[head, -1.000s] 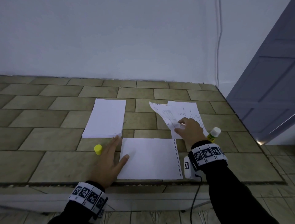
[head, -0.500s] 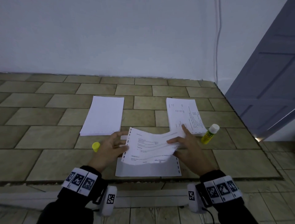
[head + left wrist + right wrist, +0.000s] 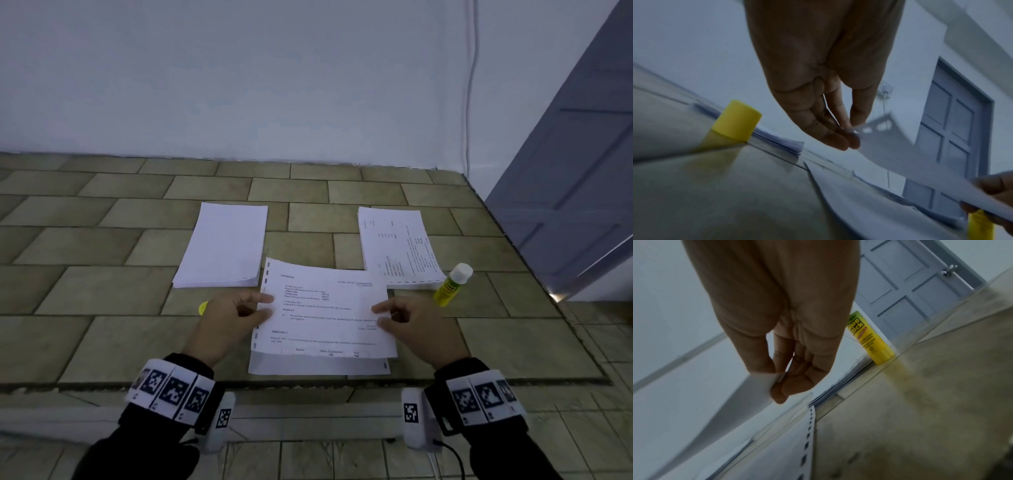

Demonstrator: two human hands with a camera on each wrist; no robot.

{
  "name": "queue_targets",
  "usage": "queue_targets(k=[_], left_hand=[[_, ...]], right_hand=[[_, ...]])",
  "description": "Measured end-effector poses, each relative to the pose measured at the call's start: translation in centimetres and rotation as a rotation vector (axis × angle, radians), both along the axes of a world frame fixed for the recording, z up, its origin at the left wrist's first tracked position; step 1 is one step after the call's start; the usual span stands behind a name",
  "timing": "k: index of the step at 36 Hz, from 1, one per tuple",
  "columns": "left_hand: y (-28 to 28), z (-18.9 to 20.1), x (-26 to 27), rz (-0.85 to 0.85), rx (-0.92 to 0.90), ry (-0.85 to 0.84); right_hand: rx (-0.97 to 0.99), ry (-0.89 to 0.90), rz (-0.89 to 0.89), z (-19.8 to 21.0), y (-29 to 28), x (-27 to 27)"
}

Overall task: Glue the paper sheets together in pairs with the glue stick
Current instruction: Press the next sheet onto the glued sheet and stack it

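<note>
A: Hands held what?
B: The left hand point(image 3: 230, 317) and right hand point(image 3: 412, 322) each pinched an edge of the printed sheet point(image 3: 325, 308), hovering just over the blank sheet point(image 3: 318, 366) beneath their fingers.
A: Next?
B: Probably lowering it squarely; the glue stick point(image 3: 451, 285) stood just beyond the right fingers.

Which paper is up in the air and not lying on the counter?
The printed sheet, pinched at its side edges by the left hand and right hand. The blank sheet beneath it and both stacks lie flat.
</note>
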State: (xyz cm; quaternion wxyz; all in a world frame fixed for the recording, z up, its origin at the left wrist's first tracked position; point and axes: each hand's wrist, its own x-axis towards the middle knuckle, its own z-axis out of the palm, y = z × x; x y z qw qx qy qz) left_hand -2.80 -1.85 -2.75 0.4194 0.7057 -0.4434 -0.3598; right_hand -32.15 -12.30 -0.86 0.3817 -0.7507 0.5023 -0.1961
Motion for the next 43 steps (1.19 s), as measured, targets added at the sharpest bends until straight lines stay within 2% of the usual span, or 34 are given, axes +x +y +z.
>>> queue_targets(k=[5,9,17,32,43], left_hand=[[0.2,-0.1,-0.4,-0.026,0.02,-0.217],[0.4,-0.6,-0.6,-0.076,0.06,-0.292],[0.6,-0.9,-0.5,-0.102,0.078,-0.269],[0.9,-1.7,-0.3,-0.087,0.056,-0.245],[0.9,-2.0,-0.2,-0.097,0.047,-0.257]], right_hand=[[-0.065,0.131,0.02,-1.0,0.3,0.8],[-0.071,0.198,0.045,-1.5,0.5,1.0],[-0.046,0.231,0.078,-2.0,0.3,0.9],[0.074,0.113,0.094,-1.9,0.5,-0.1],[0.078,0.094,0.093,-2.1,0.4,-0.2]])
